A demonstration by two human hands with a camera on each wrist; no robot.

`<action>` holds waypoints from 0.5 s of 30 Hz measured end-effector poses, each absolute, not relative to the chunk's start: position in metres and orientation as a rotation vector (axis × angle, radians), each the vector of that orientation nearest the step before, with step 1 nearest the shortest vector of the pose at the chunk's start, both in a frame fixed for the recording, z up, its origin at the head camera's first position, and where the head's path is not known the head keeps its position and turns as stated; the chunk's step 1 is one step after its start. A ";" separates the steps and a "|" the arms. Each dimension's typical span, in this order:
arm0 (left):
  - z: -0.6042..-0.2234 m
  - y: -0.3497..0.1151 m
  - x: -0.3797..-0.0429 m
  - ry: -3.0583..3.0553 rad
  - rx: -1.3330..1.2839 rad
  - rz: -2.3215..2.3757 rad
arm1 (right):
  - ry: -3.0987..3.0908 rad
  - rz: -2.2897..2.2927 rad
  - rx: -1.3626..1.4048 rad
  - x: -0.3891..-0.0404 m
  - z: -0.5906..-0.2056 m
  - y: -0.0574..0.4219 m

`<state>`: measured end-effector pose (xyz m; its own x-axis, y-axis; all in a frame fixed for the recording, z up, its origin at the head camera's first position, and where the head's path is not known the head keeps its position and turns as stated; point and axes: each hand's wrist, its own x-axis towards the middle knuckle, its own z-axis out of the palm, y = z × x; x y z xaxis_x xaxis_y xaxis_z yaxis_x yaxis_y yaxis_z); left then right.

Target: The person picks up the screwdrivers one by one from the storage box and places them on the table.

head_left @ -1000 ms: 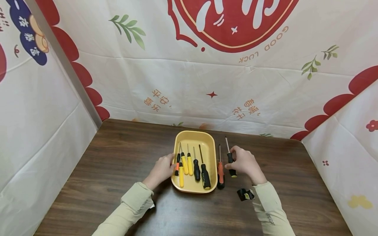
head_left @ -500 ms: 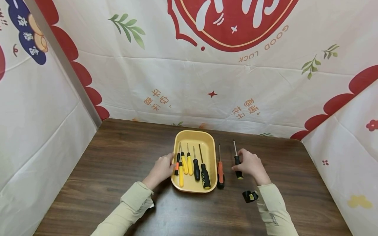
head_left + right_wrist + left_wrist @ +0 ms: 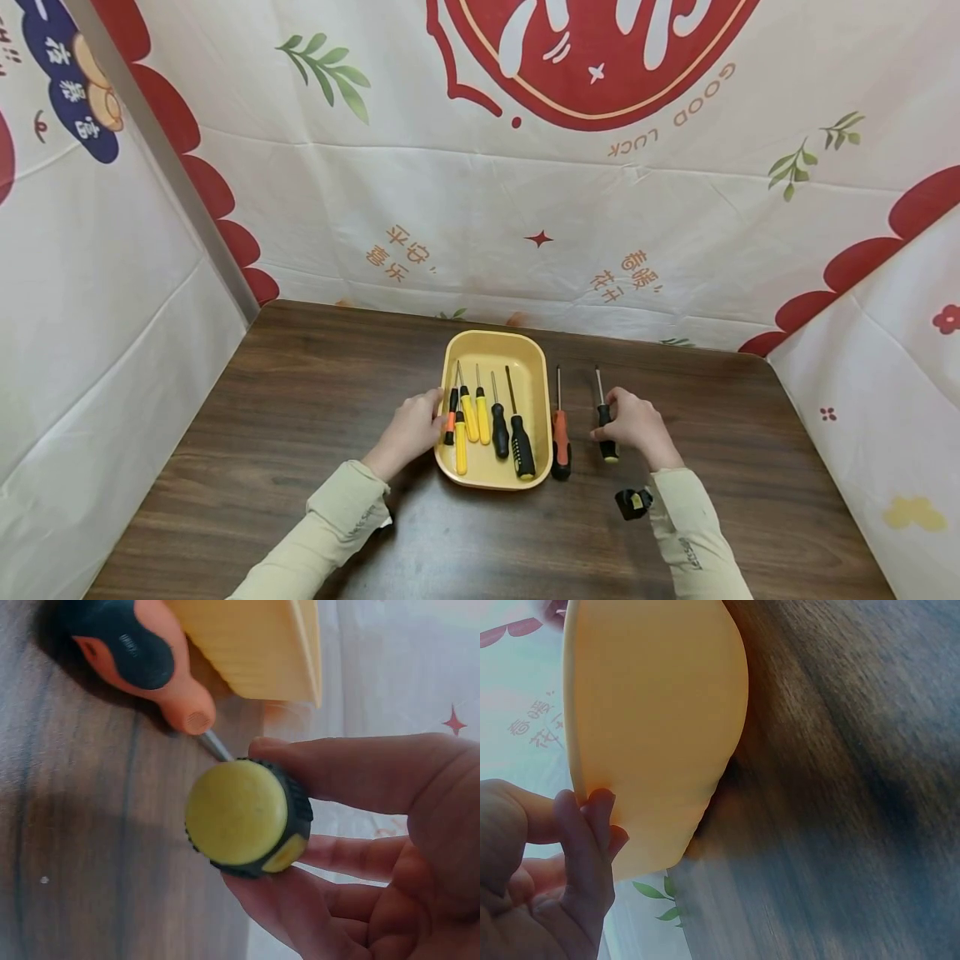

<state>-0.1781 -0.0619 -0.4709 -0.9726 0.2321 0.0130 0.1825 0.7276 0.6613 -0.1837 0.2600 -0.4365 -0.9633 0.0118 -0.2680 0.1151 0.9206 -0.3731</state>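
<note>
My left hand (image 3: 408,429) holds the left rim of a yellow plastic tray (image 3: 491,479), its curled fingers (image 3: 585,832) at the edge in the left wrist view. Inside lie several screwdrivers, among them a yellow-handled one (image 3: 461,450), a short black-and-orange one (image 3: 451,421) and a black-handled one (image 3: 522,450). To the right of the tray, my right hand (image 3: 633,425) pinches a black-handled screwdriver (image 3: 606,437) between thumb and fingers. Its yellow end cap (image 3: 238,811) faces the right wrist camera. Whether it touches the table is unclear.
An orange-and-black screwdriver (image 3: 560,442) lies on the wooden table (image 3: 300,400) between tray and right hand. A small black device (image 3: 632,503) sits by the right cuff. Printed white cloth (image 3: 480,208) stands behind the table and along both sides.
The right hand has moved right, then slightly nearer to me, carrying the black-handled screwdriver away from the orange-and-black one. The left hand and the tray have stayed in place.
</note>
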 end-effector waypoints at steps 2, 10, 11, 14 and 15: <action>-0.471 -0.062 -0.178 2.853 0.343 1.084 | 2.817 -0.577 0.106 -0.184 -0.439 0.261; -0.471 -0.062 -0.178 2.848 0.344 1.095 | 2.825 -0.573 0.120 -0.184 -0.451 0.266; -0.471 -0.062 -0.178 2.848 0.344 1.096 | 2.827 -0.571 0.122 -0.184 -0.451 0.266; -0.471 -0.062 -0.178 2.847 0.349 1.101 | 2.825 -0.567 0.133 -0.183 -0.453 0.266; -0.471 -0.062 -0.178 2.847 0.352 1.104 | 2.820 -0.569 0.138 -0.183 -0.454 0.266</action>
